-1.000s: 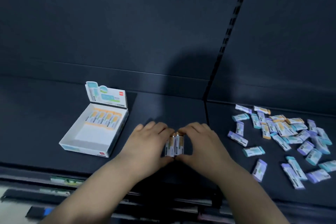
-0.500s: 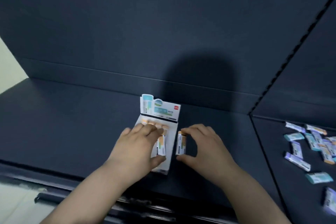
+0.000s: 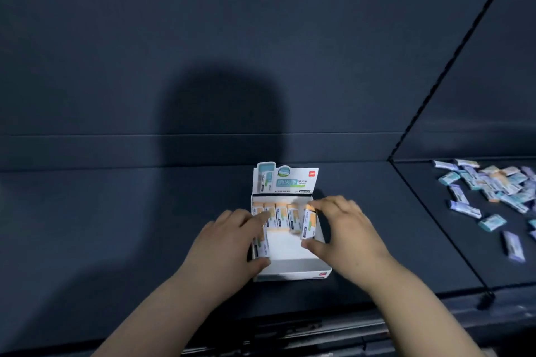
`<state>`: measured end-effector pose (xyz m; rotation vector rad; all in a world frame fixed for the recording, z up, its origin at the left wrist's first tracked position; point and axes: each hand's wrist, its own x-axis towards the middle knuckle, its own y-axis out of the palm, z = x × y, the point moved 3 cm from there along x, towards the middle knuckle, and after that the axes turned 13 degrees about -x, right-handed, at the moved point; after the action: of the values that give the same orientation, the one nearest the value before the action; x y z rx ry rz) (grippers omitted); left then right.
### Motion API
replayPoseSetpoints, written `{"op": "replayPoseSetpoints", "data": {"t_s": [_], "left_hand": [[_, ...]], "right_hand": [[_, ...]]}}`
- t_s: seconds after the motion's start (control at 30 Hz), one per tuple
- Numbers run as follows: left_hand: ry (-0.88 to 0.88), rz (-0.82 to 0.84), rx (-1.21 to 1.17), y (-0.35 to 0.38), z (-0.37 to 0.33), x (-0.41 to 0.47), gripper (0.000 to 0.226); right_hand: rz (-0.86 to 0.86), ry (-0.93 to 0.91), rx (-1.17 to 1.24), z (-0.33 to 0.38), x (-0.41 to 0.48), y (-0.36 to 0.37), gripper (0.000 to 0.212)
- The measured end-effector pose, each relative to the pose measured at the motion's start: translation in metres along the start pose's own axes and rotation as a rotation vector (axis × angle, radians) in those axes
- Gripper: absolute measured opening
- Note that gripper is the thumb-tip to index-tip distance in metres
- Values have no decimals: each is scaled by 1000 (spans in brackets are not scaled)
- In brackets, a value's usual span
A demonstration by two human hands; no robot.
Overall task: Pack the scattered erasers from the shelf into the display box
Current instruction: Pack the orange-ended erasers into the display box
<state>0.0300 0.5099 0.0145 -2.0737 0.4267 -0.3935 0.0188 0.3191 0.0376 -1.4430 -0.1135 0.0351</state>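
Note:
The white display box (image 3: 295,271) stands open on the dark shelf, its printed flap upright at the back. A row of orange-ended erasers (image 3: 281,216) lies along its far wall. My left hand (image 3: 229,243) is over the box's left side, pinching an orange-ended eraser (image 3: 261,246) between thumb and fingers. My right hand (image 3: 343,230) reaches in from the right, gripping another orange-ended eraser (image 3: 308,224) tilted against the right wall. The box floor between the hands is bare white.
Several loose erasers (image 3: 490,188) in teal, purple and orange wrappers lie scattered on the shelf section at the right, past a dark seam (image 3: 435,220). A dark back panel rises behind the box. The shelf's front edge (image 3: 290,327) runs below my forearms.
Both hands carried the erasers from the shelf's middle over to the box, and each now holds one inside it. The view has shifted left, leaving the scattered pile at the far right.

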Motion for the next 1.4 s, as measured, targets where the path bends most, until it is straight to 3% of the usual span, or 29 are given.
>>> {"op": "replayPoseSetpoints", "data": {"t_s": [0.4,0.67,0.97,1.17,1.4], "left_hand": [[-8,54,108,7,-8,20,43],[-72,158,115,15,-8,26,47],[-65,251,193,19,-12,25,32],[-105,280,183,24,-11,25,29],[-146,253,128,26,-12,22,32]], "right_hand": [[94,-81,-200,-10,33,8,59],[119,-157,-347,-8,52,25,52],[108,-181,-518,-2,55,30,46],[75,-174,-494,0,50,29,29],[79,-97,-456,0,46,28,28]]}}
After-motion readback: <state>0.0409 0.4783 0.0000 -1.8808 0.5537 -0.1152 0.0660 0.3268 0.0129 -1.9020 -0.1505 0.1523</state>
